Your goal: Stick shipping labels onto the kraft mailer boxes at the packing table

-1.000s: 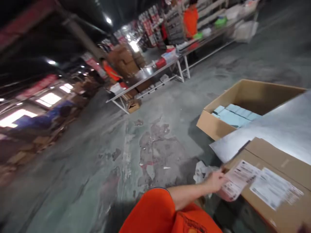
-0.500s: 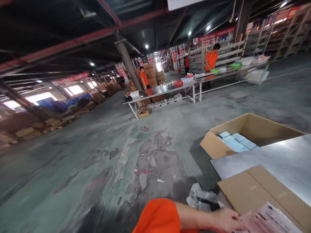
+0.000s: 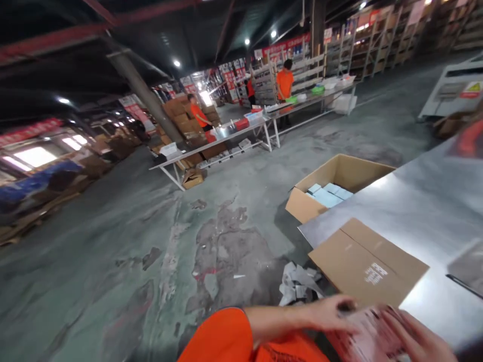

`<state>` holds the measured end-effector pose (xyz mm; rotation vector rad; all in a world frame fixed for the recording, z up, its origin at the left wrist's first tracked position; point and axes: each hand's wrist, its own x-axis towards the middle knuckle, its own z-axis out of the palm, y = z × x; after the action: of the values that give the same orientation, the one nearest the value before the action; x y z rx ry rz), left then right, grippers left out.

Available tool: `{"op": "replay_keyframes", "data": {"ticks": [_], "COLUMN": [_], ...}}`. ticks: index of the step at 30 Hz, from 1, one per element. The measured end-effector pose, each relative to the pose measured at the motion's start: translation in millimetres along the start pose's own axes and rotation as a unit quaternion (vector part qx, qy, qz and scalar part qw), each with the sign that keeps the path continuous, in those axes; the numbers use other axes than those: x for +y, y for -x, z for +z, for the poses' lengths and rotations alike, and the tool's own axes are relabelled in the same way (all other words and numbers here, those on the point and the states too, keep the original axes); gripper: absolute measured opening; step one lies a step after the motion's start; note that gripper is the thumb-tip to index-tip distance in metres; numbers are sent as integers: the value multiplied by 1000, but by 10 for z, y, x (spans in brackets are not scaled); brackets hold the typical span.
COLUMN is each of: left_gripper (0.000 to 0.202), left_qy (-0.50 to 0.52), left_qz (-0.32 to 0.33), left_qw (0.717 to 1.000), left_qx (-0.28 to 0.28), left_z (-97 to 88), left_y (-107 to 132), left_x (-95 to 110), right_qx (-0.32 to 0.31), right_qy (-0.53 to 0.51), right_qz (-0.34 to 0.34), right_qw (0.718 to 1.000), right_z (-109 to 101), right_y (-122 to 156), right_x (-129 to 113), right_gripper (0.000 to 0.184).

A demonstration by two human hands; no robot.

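Your left hand point(image 3: 332, 312) gripped the printed sheets point(image 3: 368, 334) over the tabletop point(image 3: 441, 201), just beside the flattened carton point(image 3: 368, 261). Your right hand point(image 3: 420, 339) touched the sheets nearby; whether it gripped them cannot be determined.

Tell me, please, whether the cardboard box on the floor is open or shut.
It is open: the cardboard box has its top flaps folded out, and pale blue packs show inside it.
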<state>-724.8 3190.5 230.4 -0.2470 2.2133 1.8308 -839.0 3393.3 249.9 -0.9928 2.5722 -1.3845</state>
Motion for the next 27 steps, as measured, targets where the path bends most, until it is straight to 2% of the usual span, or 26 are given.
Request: {"op": "replay_keyframes", "data": {"ticks": [1,2,3,4,6,9,13,17,19,22,24,25,27], "left_gripper": [85,85,73,51,20,2,14,29,33,27,29,33,37], "left_qy": [6,11,16,27,57,107,123,104,101,102,124,133,145], "left_qz": [12,15,12,2,-38,-109,-153,-147,-147,-157,-194,-217,-258], "left_qw": [1000,999,998,997,994,982,972,974,974,977,971,966,955], "left_qx": [29,50,66,75,91,108,126,137,137,99,57,42,21], "left_z": [-53,-94,-123,-140,-147,-157,-273,-424,-479,-531,-553,-564,-599], "left_y": [-5,-26,-63,-113,-235,-386,-467,-544,-594,-616,-561,-509,-365], "left_x": [28,56,78,91,76,-35,-224,-408,-533,-793,-994,-1093,-1265], "right_qx": [-21,-44,-69,-88,-99,-96,-129,-180,-172,-73,-26,-31,-79], "right_qy": [-8,-16,-25,-27,-15,16,2,-5,8,90,176,219,294], "right_qz": [19,39,57,68,66,90,144,134,121,116,114,108,85], "right_qw": [1000,998,996,993,993,991,981,974,978,986,977,969,949], "right_z": [115,227,329,418,548,662,763,840,848,812,770,750,723], "right_y": [3,5,3,-8,-63,-159,-231,-357,-489,-803,-1046,-1155,-1310], "right_x": [-52,-126,-210,-288,-380,-306,-85,30,117,382,608,711,857], "right_gripper": [39,42,46,49,54,55,40,28,24,22,20,20,22]}}
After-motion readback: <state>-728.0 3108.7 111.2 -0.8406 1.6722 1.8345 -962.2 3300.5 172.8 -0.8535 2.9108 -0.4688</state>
